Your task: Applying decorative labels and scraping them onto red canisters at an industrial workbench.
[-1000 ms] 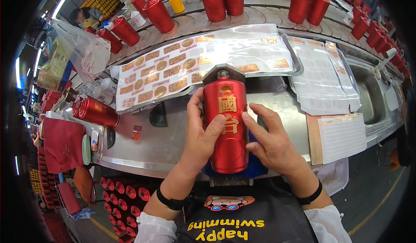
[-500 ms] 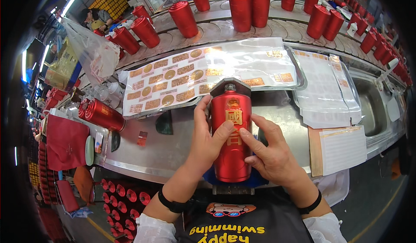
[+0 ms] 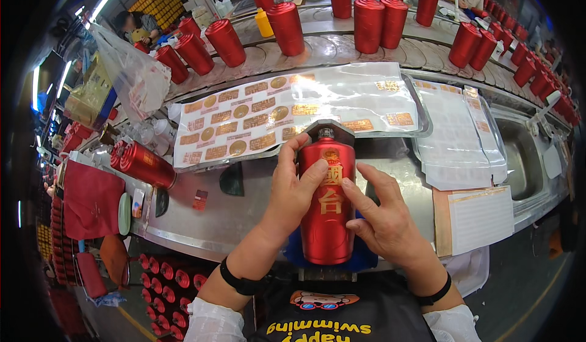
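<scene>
A red bottle point(image 3: 329, 232) with gold characters down its front lies on its back in front of me, its neck at the far end in a dark angular holder point(image 3: 342, 133). My left hand point(image 3: 299, 177) grips its left side, the thumb laid across the upper front. On the other side my right hand point(image 3: 387, 217) has its fingers apart, with the index fingertip touching the characters and the thumb at the bottle's edge. Just beyond lies a sheet of gold and pink stickers point(image 3: 244, 116) on a metal tray.
Another red bottle point(image 3: 143, 164) leans on its side at the left. Red bottles point(image 3: 369, 25) ride the conveyor point(image 3: 329, 46) behind. More sticker sheets point(image 3: 455, 134) and a sink point(image 3: 525, 165) are to the right. Several bottles point(image 3: 174, 287) stand below at left. Two people sit farther off.
Bottles on the conveyor have shifted to the right, and a yellow bottle has come into view there. My hands keep nearly the same hold; the lower gold character is now uncovered.
</scene>
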Action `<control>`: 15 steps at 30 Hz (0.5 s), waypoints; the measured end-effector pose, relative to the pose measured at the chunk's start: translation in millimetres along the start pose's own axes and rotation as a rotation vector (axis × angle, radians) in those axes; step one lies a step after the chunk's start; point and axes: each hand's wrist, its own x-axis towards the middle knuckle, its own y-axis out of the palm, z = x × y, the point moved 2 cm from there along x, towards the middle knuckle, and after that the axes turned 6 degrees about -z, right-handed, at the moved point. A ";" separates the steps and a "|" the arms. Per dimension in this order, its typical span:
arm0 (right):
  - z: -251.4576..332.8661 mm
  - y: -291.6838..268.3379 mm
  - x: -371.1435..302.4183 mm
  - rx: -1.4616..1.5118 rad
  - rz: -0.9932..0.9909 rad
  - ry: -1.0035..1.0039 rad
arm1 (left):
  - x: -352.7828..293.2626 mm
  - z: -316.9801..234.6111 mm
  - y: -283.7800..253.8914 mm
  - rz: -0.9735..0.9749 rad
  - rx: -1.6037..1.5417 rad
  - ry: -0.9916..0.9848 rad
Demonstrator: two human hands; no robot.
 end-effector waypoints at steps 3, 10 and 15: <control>1.5 -0.2 9.3 -0.016 -0.017 -0.018 | 3.8 -5.5 3.8 -0.014 -0.031 -0.001; -4.3 -0.5 20.0 -0.089 -0.022 0.000 | 16.8 3.3 0.9 -0.009 0.022 0.003; -6.5 -6.1 21.4 -0.091 -0.030 -0.007 | 5.4 -3.7 -3.5 -0.081 0.035 0.109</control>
